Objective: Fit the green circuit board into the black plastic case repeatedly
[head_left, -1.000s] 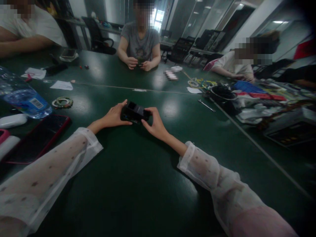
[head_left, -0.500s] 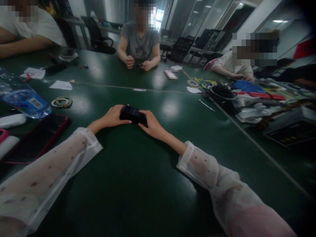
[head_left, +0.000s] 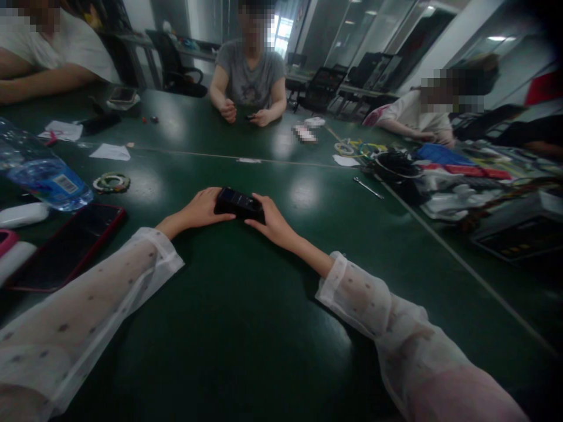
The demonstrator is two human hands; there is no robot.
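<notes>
At the far left, a person in a white top sits with forearms on the dark green table. Nearer, a clear plastic bottle with a blue label leans at a tilt, a white rounded object just beside it and a phone in a red case lying below. Farther back is a sheet of white paper, and in front of it lie beaded bracelets. The wearer's left hand, its forearm in a sheer dotted sleeve, is closed on the left end of a small black device, thumb along the near side. The device sits between the two hands, low over the table; whether it touches the surface cannot be told. Across from it, a person in a gray T-shirt holds a small dark item. The wearer's right hand grips the device's right end, thumb likewise on the near side. Well to the right lie a wrench, coiled black cables, a blue item and a dark box; another person sits behind the clutter.
</notes>
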